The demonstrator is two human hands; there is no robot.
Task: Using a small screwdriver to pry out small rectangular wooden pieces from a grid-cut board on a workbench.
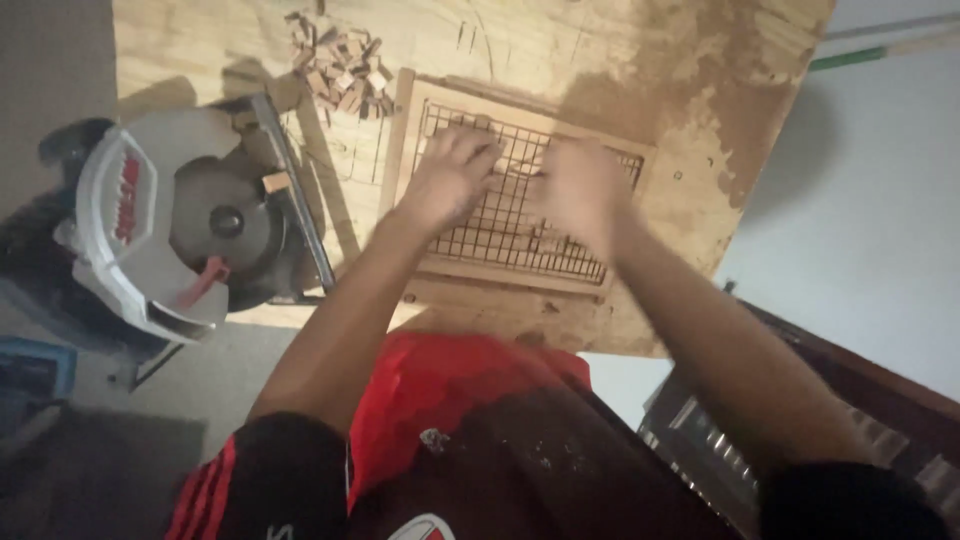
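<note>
A wooden frame [405, 140] with a black wire mesh [500, 225] lies flat on a plywood board [620, 60]. My left hand [452, 172] rests on the mesh's upper left part, fingers spread and pressing down. My right hand [585, 190] is over the mesh's upper right part; it is blurred, and its fingers seem curled around a small strip of wood, though I cannot tell for certain. Both forearms reach in from below.
A mitre saw [170, 225] with a grey blade guard stands at the board's left edge. A heap of several small wood offcuts [345, 65] lies above the frame. A dark slatted piece [850, 420] sits at the lower right, next to a pale floor.
</note>
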